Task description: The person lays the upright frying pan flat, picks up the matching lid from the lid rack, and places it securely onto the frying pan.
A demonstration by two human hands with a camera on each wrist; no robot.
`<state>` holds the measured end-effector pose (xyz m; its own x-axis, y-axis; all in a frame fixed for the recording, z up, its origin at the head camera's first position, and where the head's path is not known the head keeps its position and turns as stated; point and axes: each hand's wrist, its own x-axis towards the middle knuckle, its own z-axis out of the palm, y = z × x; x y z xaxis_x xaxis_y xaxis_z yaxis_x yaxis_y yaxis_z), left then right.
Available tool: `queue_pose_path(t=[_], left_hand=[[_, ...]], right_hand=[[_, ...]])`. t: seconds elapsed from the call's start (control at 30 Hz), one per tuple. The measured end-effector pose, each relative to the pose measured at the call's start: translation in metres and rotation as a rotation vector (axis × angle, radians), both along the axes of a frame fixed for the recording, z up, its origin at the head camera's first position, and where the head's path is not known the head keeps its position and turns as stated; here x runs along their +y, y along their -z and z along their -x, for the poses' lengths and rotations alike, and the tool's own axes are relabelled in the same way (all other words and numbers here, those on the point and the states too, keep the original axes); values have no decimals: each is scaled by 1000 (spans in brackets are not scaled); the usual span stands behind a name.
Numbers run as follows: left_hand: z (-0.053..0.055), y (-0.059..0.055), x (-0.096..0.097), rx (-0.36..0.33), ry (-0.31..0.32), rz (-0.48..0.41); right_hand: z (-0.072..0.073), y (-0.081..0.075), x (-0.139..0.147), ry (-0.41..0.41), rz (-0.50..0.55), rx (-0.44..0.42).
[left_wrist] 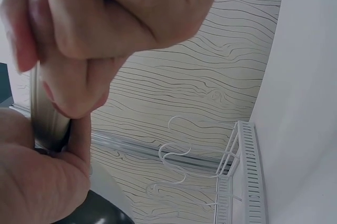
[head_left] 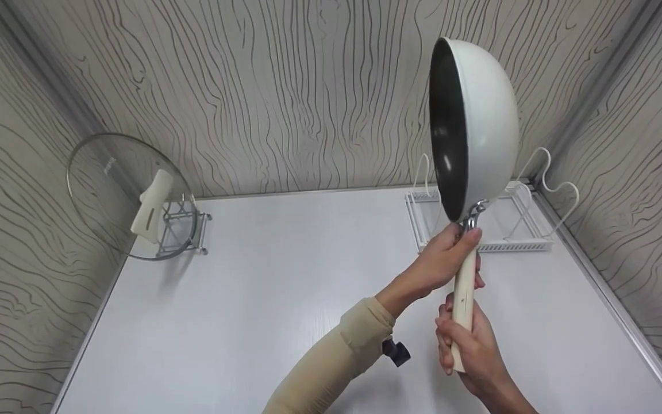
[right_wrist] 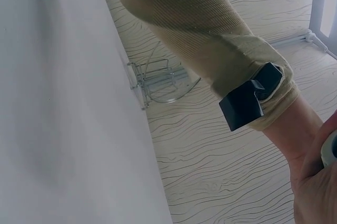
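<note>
1. A close-fitting, ribbed beige knit sleeve (head_left: 331, 356) covers the left forearm down to the wrist.
2. A small black plastic camera mount (head_left: 396, 351) is strapped over that sleeve's cuff.
3. Both hands are bare.

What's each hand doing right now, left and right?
Left hand: grips the upper part of the pan handle.
Right hand: grips the lower end of the same handle.
</note>
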<state>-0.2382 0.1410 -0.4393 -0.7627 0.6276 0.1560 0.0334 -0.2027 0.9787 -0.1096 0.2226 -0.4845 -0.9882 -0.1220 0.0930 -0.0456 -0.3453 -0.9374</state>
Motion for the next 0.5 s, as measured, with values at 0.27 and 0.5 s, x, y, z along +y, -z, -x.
queue_pose_path(t=[0.27, 0.5], left_hand=[[-2, -3, -1, 28, -6, 10], [-3, -5, -4, 50, 7, 16]], right_hand=[[-1, 0, -1, 1, 14, 25], [-1, -2, -2, -14, 19, 39]])
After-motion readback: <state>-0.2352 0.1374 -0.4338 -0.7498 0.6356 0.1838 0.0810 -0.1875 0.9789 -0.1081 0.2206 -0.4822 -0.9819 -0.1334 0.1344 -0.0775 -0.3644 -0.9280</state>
